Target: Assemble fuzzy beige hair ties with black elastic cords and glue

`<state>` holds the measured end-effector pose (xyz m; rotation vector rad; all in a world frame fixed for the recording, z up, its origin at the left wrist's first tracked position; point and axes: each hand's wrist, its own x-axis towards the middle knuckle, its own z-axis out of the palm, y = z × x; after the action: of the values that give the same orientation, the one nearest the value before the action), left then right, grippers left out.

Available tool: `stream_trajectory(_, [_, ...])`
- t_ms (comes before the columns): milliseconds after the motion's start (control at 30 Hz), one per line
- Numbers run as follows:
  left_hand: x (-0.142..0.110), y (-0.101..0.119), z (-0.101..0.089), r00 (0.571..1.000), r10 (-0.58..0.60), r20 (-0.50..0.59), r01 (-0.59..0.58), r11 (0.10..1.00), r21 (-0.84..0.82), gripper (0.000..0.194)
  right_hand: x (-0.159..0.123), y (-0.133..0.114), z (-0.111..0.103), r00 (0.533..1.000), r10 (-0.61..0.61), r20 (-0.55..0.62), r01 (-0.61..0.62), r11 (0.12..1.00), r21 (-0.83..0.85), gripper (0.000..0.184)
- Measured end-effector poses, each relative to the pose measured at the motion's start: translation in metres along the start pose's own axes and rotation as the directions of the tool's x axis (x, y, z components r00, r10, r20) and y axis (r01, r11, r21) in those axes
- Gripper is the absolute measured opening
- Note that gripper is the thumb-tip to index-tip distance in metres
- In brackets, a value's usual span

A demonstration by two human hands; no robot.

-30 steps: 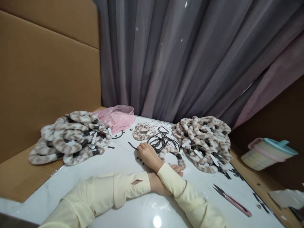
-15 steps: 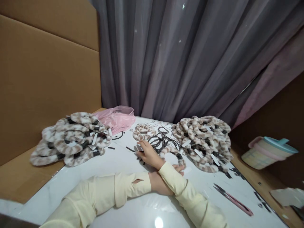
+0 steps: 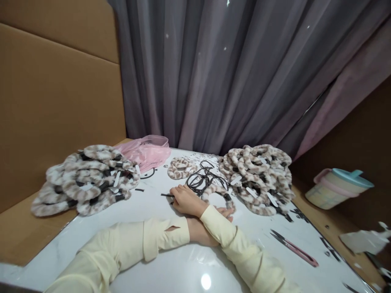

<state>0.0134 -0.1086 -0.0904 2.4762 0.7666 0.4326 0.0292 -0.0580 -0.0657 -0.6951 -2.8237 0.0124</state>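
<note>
My forearms cross, the right one lying over the left. My left hand, partly hidden by the right sleeve, has its fingers closed on the near edge of a fluffy brown-and-white ring with a black band. My right hand is to the left of that ring, its fingers curled down over a short black strip whose end sticks out on the left. Behind the hands lies a tangled bundle of black cord. Another fluffy ring rests just beyond it.
Piles of fluffy rings with white tags stand left and right. A pink plastic bag is at the back. Pink-handled thread snips lie at right, near black scraps. A lidded cup stands by the right wall.
My right hand's fingers, spread before, have drawn together and curled down at the black strip. My left hand stays at the ring. The whole view has shifted slightly.
</note>
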Motion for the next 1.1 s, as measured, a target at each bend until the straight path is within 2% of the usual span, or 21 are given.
stream_trajectory(233, [0.001, 0.001, -0.001, 1.0, -0.013, 0.019, 0.012, 0.999, 0.042, 0.073, 0.001, 0.004, 0.006, 0.997, 0.018, -0.07, -0.011, 0.995, 0.096, 0.043])
stream_trajectory(333, [0.001, 0.0, 0.001, 0.999, 0.002, 0.035, -0.005, 0.997, 0.073, 0.074, 0.0, 0.008, 0.01, 0.994, 0.022, -0.106, -0.005, 0.988, 0.155, 0.041])
stream_trajectory(400, [0.001, -0.001, 0.003, 1.0, 0.021, 0.008, -0.022, 0.995, 0.098, 0.073, -0.001, 0.01, 0.013, 0.988, 0.037, -0.149, -0.006, 0.979, 0.204, 0.037])
stream_trajectory(500, [0.001, 0.0, 0.004, 0.998, 0.038, -0.04, -0.031, 0.986, 0.162, 0.067, 0.001, 0.013, 0.011, 0.96, 0.094, -0.263, -0.011, 0.953, 0.302, 0.037])
stream_trajectory(567, [0.003, 0.001, 0.005, 0.995, 0.072, -0.067, -0.055, 0.974, 0.218, 0.059, 0.003, 0.017, 0.003, 0.915, 0.17, -0.366, -0.018, 0.923, 0.384, 0.038])
stream_trajectory(633, [0.006, 0.003, 0.004, 0.989, 0.118, -0.093, -0.091, 0.962, 0.256, 0.045, 0.005, 0.024, -0.014, 0.848, 0.266, -0.459, -0.029, 0.887, 0.46, 0.04])
stream_trajectory(733, [0.008, 0.005, 0.002, 0.983, 0.141, -0.119, -0.103, 0.955, 0.277, 0.033, 0.0, 0.039, -0.058, 0.708, 0.416, -0.571, -0.009, 0.813, 0.582, 0.044])
stream_trajectory(767, [0.008, 0.007, 0.001, 0.982, 0.142, -0.128, -0.101, 0.954, 0.282, 0.034, -0.005, 0.044, -0.075, 0.621, 0.501, -0.603, 0.08, 0.725, 0.684, 0.043])
stream_trajectory(800, [0.007, 0.008, 0.0, 0.979, 0.148, -0.139, -0.104, 0.953, 0.284, 0.035, -0.011, 0.05, -0.094, 0.552, 0.56, -0.617, 0.182, 0.641, 0.745, 0.042])
stream_trajectory(833, [0.006, 0.01, -0.002, 0.977, 0.15, -0.152, -0.104, 0.956, 0.275, 0.037, -0.017, 0.055, -0.112, 0.505, 0.6, -0.621, 0.267, 0.575, 0.773, 0.041])
stream_trajectory(867, [0.006, 0.011, -0.003, 0.975, 0.138, -0.172, -0.092, 0.964, 0.251, 0.038, -0.025, 0.06, -0.13, 0.482, 0.622, -0.617, 0.32, 0.531, 0.785, 0.039])
stream_trajectory(933, [0.005, 0.013, -0.006, 0.972, 0.048, -0.229, -0.01, 0.986, 0.165, 0.035, -0.044, 0.068, -0.162, 0.454, 0.652, -0.607, 0.337, 0.504, 0.795, 0.029])
stream_trajectory(1000, [0.006, 0.012, -0.007, 0.956, -0.076, -0.284, 0.104, 0.991, 0.083, 0.028, -0.065, 0.071, -0.185, 0.47, 0.661, -0.585, 0.266, 0.525, 0.808, 0.019])
stream_trajectory(1033, [0.007, 0.011, -0.008, 0.947, -0.12, -0.299, 0.144, 0.988, 0.062, 0.025, -0.076, 0.07, -0.193, 0.494, 0.658, -0.568, 0.208, 0.545, 0.812, 0.016])
stream_trajectory(1100, [0.009, 0.008, -0.008, 0.938, -0.168, -0.304, 0.19, 0.981, 0.045, 0.023, -0.099, 0.067, -0.201, 0.533, 0.655, -0.535, 0.086, 0.587, 0.805, 0.014])
